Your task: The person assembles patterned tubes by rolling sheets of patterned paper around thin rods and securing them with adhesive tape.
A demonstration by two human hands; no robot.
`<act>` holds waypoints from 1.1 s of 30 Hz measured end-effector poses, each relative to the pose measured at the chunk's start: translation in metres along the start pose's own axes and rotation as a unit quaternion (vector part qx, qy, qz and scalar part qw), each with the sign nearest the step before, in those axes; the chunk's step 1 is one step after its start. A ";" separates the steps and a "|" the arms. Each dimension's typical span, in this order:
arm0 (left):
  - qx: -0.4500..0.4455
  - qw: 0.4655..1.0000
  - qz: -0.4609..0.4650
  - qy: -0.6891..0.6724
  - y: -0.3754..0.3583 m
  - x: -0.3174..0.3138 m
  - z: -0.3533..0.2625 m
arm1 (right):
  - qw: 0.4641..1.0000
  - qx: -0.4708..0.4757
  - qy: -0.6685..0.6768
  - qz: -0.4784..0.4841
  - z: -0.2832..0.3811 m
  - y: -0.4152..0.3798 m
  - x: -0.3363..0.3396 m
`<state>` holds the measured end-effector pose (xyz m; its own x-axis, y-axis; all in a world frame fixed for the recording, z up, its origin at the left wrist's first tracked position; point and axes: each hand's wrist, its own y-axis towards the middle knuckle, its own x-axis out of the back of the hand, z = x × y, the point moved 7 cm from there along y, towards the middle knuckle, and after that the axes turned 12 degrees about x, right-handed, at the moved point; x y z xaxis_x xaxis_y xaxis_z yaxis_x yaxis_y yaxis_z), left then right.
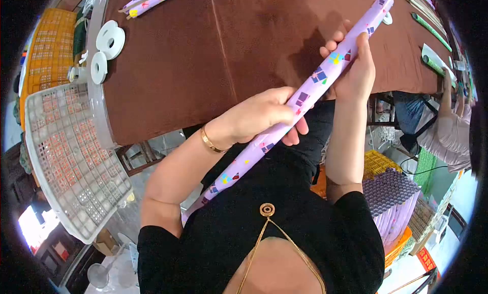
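Note:
A long lilac roll of wrapping paper [319,77], printed with coloured gift boxes, slants from beside my body up to the right over the table's edge. My left hand [277,113], with a gold bracelet at its wrist, is wrapped round the roll's middle. Further up, my right hand [358,65] cradles the roll, thumb on the near side and fingertips showing on the far side. The roll's lower end passes behind my left forearm and is partly hidden.
A brown cloth covers the table [168,75]. White tape rolls [110,39] lie at its left edge, near more printed rolls [152,3]. A white plastic crate [76,156] stands left. On the right are green rolls [431,30], a co-worker's arm [446,98] and bundled lilac rolls [391,197].

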<state>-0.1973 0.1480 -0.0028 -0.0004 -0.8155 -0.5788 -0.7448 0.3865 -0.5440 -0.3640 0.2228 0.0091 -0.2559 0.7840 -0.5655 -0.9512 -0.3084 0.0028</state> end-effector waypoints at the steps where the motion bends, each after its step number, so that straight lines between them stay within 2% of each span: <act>1: -0.017 1.000 0.007 0.002 0.000 -0.003 -0.002 | 1.000 0.001 -0.002 -0.001 0.001 0.001 0.001; 3: -0.025 0.999 0.023 0.000 -0.001 -0.002 -0.003 | 1.000 -0.007 0.013 0.003 0.000 0.002 -0.001; 5: 0.041 0.996 0.043 -0.060 0.002 -0.001 0.000 | 1.000 -0.004 0.009 0.002 0.001 0.001 -0.002; 9: 0.031 0.999 0.027 -0.036 0.002 -0.003 0.002 | 1.000 0.008 -0.005 -0.002 0.002 0.000 -0.006; 11: -0.020 0.999 0.012 -0.022 0.002 -0.005 0.001 | 1.000 0.010 -0.002 -0.002 0.002 0.003 -0.003; 15: -0.023 0.999 -0.004 -0.044 0.001 -0.004 0.001 | 1.000 0.010 -0.004 -0.019 0.002 0.001 -0.004; 17: 0.021 0.997 0.017 -0.069 0.003 -0.002 0.003 | 1.000 0.011 -0.012 -0.023 0.002 0.001 -0.005; 23: -0.007 0.999 0.015 -0.050 0.006 -0.001 0.005 | 0.999 0.018 -0.030 -0.028 0.000 0.001 -0.005; 30: 0.018 0.995 0.017 -0.095 0.006 0.001 0.007 | 0.998 0.010 -0.049 -0.046 -0.002 0.001 -0.005; 33: -0.005 0.999 0.001 -0.054 0.005 -0.001 0.003 | 0.997 0.009 -0.053 -0.059 -0.001 0.003 -0.003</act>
<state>-0.1985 0.1515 -0.0069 0.0703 -0.7628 -0.6428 -0.7519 0.3830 -0.5367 -0.3664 0.2190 0.0105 -0.1582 0.8672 -0.4722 -0.9785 -0.2019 -0.0430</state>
